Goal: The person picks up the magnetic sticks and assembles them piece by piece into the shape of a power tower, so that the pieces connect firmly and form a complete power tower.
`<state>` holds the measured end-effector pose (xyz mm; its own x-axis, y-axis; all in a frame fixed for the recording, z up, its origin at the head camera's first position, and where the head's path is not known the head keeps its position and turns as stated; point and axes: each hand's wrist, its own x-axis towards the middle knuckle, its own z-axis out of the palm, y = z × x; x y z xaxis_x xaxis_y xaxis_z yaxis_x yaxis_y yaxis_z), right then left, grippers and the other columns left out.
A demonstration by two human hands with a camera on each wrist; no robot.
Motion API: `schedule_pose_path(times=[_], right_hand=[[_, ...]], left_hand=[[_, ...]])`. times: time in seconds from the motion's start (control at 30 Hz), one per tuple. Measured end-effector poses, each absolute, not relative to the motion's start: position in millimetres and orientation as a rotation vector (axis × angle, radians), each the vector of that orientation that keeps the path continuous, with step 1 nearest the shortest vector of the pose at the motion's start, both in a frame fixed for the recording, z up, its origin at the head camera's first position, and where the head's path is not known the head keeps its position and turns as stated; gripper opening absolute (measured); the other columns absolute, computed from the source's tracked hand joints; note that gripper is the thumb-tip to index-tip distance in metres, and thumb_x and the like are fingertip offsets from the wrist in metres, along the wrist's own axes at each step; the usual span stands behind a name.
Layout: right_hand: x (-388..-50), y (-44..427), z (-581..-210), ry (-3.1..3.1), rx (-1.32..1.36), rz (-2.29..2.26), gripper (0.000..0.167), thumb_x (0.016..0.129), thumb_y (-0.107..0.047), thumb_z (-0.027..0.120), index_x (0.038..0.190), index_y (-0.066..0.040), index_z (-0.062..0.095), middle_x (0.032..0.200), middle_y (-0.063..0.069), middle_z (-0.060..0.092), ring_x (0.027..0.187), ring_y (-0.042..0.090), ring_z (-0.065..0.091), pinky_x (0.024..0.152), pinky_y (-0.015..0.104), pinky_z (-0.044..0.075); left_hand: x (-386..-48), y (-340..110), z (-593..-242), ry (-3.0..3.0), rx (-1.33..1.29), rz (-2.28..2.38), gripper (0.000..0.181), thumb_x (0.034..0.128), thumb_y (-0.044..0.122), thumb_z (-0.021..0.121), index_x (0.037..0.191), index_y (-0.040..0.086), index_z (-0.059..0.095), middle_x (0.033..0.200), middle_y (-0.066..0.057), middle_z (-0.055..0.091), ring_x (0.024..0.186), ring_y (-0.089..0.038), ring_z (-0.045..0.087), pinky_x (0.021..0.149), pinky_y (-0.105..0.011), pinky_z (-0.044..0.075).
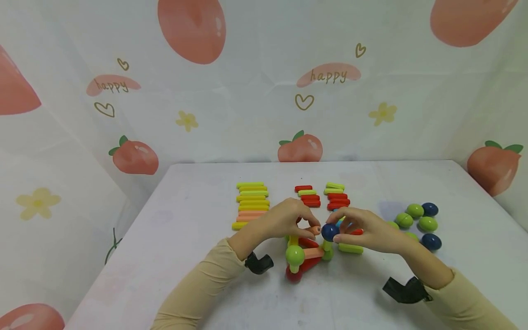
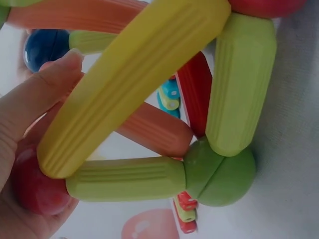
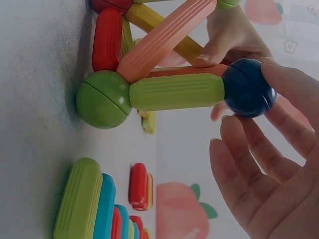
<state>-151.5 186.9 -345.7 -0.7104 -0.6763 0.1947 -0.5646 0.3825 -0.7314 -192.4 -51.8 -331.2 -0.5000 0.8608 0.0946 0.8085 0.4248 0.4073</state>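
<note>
A frame of rods and balls stands on the table, with a green ball point(image 1: 294, 255) point(image 2: 219, 172) above a red ball point(image 1: 294, 275) in the head view. At its top, my left hand point(image 1: 286, 222) point(image 2: 25, 114) pinches an orange rod point(image 1: 313, 230) between thumb and fingers. My right hand point(image 1: 371, 231) point(image 3: 279, 144) holds a dark blue ball point(image 1: 330, 232) point(image 2: 47, 50) point(image 3: 249, 88) by thumb and fingertips. This ball caps a light green rod point(image 3: 177, 92) rising from another green ball point(image 1: 327, 253) point(image 3: 103, 99). Whether the orange rod touches the blue ball is unclear.
Behind my left hand lies a column of yellow, green and orange rods point(image 1: 252, 198). Short red and green rods point(image 1: 310, 198) point(image 3: 138, 185) lie further back, beside another stack point(image 1: 338, 196). Loose green and blue balls point(image 1: 427, 223) are at the right.
</note>
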Motion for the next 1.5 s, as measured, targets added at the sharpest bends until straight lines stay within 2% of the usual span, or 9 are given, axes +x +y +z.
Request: schedule_pose_path(times=[0.23, 0.43, 0.53, 0.67, 0.77, 0.93, 1.07, 1.27, 1.5], right_hand=[[-150.1, 187.3, -347.9, 2.485, -1.141, -1.262, 0.026, 0.086, -0.014, 0.067, 0.109, -0.013, 0.056, 0.101, 0.001, 0.061, 0.081, 0.005, 0.06, 0.075, 0.021, 0.055], [-149.7, 185.9, -350.1, 2.481, -1.139, -1.272, 0.025, 0.086, -0.014, 0.066, 0.109, -0.014, 0.056, 0.101, 0.0, 0.061, 0.08, 0.005, 0.059, 0.075, 0.021, 0.055], [-149.9, 186.2, -350.9, 2.486, -1.129, -1.273, 0.026, 0.086, -0.013, 0.067, 0.109, -0.015, 0.056, 0.101, -0.001, 0.061, 0.08, 0.005, 0.059, 0.074, 0.021, 0.055], [-149.9, 186.1, -350.9, 2.494, -1.116, -1.269, 0.026, 0.085, -0.014, 0.067, 0.11, -0.015, 0.057, 0.102, -0.001, 0.062, 0.081, 0.005, 0.059, 0.075, 0.021, 0.055], [-149.5, 185.9, -350.0, 2.5, -1.105, -1.254, 0.026, 0.086, -0.015, 0.066, 0.11, -0.015, 0.056, 0.102, 0.0, 0.061, 0.081, 0.005, 0.059, 0.075, 0.021, 0.055], [-148.7, 185.0, -348.0, 2.486, -1.086, -1.254, 0.026, 0.086, -0.016, 0.066, 0.11, -0.012, 0.056, 0.102, 0.003, 0.061, 0.082, 0.005, 0.058, 0.075, 0.02, 0.055], [-147.9, 184.5, -345.9, 2.47, -1.103, -1.266, 0.027, 0.087, -0.014, 0.066, 0.111, -0.011, 0.056, 0.101, 0.005, 0.061, 0.082, 0.005, 0.058, 0.075, 0.02, 0.054], [-151.1, 188.9, -348.5, 2.449, -1.09, -1.26, 0.029, 0.087, -0.014, 0.065, 0.113, -0.01, 0.055, 0.105, 0.008, 0.061, 0.084, 0.005, 0.059, 0.076, 0.02, 0.054], [-157.9, 212.5, -362.1, 2.497, -0.973, -1.091, 0.026, 0.084, -0.022, 0.069, 0.105, -0.009, 0.061, 0.099, 0.008, 0.065, 0.079, 0.0, 0.057, 0.072, 0.018, 0.053]], left_hand=[[-190.2, -49.4, -334.2, 2.601, 1.537, 0.496, 0.027, 0.0794, 0.03, 0.073, 0.103, 0.016, 0.073, 0.091, 0.007, 0.074, 0.087, -0.01, 0.065, 0.078, -0.014, 0.041], [-189.8, -49.0, -338.4, 2.611, 1.503, 0.506, 0.028, 0.0791, 0.031, 0.074, 0.104, 0.016, 0.073, 0.091, 0.006, 0.073, 0.089, -0.012, 0.064, 0.077, -0.014, 0.04], [-191.9, -52.6, -341.6, 2.599, 1.479, 0.63, 0.034, 0.078, 0.03, 0.075, 0.107, 0.014, 0.071, 0.097, 0.002, 0.072, 0.09, -0.015, 0.062, 0.076, -0.015, 0.042], [-195.0, -66.2, -345.7, 2.561, 1.377, 0.928, 0.05, 0.0752, 0.028, 0.078, 0.119, 0.01, 0.062, 0.113, -0.005, 0.065, 0.102, -0.019, 0.057, 0.086, -0.022, 0.048], [-197.6, -82.3, -348.3, 2.475, 1.209, 1.092, 0.064, 0.074, 0.023, 0.079, 0.129, 0.009, 0.05, 0.123, -0.008, 0.059, 0.113, -0.02, 0.054, 0.098, -0.03, 0.046], [-200.3, -105.4, -358.7, 2.26, 0.917, 1.016, 0.079, 0.076, 0.021, 0.077, 0.141, 0.011, 0.033, 0.138, -0.005, 0.047, 0.126, -0.021, 0.046, 0.106, -0.035, 0.041], [-198.7, -107.9, -373.6, 2.228, 0.927, 0.939, 0.066, 0.0811, 0.016, 0.072, 0.138, 0.01, 0.04, 0.139, -0.004, 0.049, 0.128, -0.021, 0.047, 0.104, -0.031, 0.043], [-193.3, -102.3, -383.1, 2.371, 0.938, 0.989, 0.034, 0.0858, 0.003, 0.063, 0.12, 0.004, 0.058, 0.119, -0.009, 0.063, 0.114, -0.025, 0.059, 0.092, -0.03, 0.052], [-186.3, -109.9, -383.5, 2.411, 0.868, 1.031, 0.029, 0.0838, 0.005, 0.067, 0.112, 0.003, 0.062, 0.11, -0.01, 0.067, 0.106, -0.027, 0.062, 0.083, -0.028, 0.056]])
